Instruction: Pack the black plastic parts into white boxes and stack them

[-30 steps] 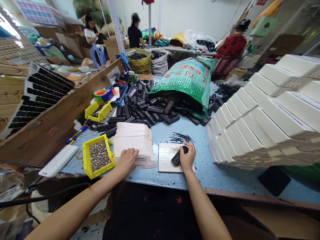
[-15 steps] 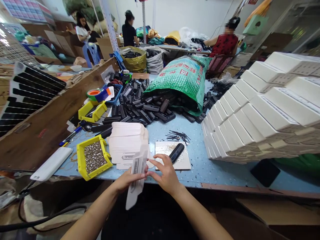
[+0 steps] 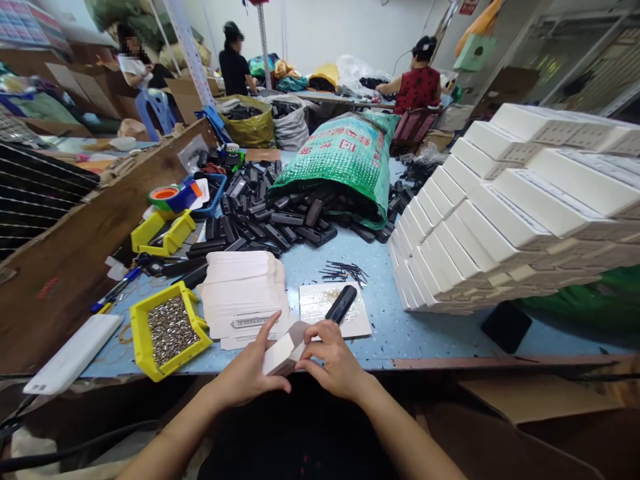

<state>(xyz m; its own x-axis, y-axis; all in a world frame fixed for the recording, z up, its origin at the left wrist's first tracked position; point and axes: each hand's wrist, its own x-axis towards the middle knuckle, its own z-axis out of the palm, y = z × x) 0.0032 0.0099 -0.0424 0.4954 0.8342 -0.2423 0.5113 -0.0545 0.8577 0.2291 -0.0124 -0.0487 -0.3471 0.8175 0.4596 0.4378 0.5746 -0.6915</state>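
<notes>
A small white cardboard box (image 3: 281, 357), opened out into its box shape with its end flap up, is held over the table's front edge. My left hand (image 3: 250, 367) grips it from the left side, thumb below and fingers behind. At its right end, my right hand (image 3: 330, 357) pinches the flap between thumb and fingers. Just behind the hands lies a black elongated device (image 3: 341, 305) on a white board (image 3: 363, 323). A stack of flat, unfolded white cartons (image 3: 245, 283) with a printed drawing lies to the left of it.
Many finished white boxes (image 3: 480, 227) are piled at the right. A green woven sack (image 3: 345, 150) spills black devices (image 3: 270, 220) behind. Yellow bins, one with small metal parts (image 3: 173, 330), stand left beside a white power bank-like block (image 3: 73, 353). Thin black strips (image 3: 345, 271) lie mid-table. Several people sit behind.
The flat carton in my left hand has been opened into a box shape. My right hand has moved onto its end flap. The view has shifted slightly to the right.
</notes>
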